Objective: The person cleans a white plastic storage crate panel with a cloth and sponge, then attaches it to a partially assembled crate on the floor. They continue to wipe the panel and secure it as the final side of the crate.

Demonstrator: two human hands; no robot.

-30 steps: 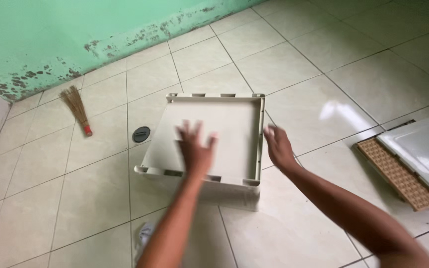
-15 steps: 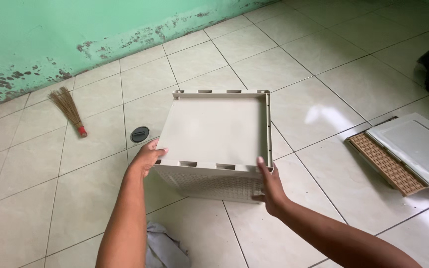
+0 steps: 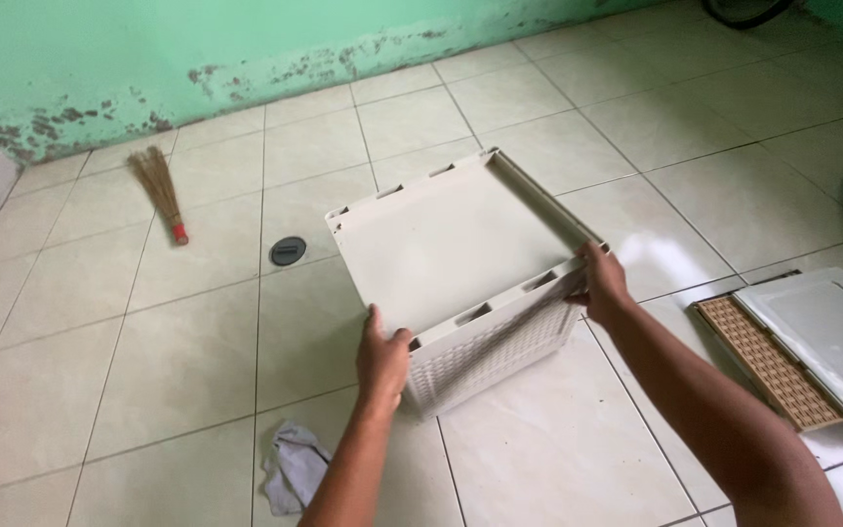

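Observation:
A cream plastic crate-like box with a woven-pattern side stands on the tiled floor, its flat panel facing up. My left hand grips its near left corner. My right hand grips its near right corner. The box sits turned at an angle to the floor tiles.
A small hand broom lies near the stained green wall. A round floor drain is left of the box. A crumpled grey rag lies by my left arm. A white panel with a brown woven strip lies at right.
My hands moved from the box's top and side to its two near corners. The box has turned counterclockwise and looks closer.

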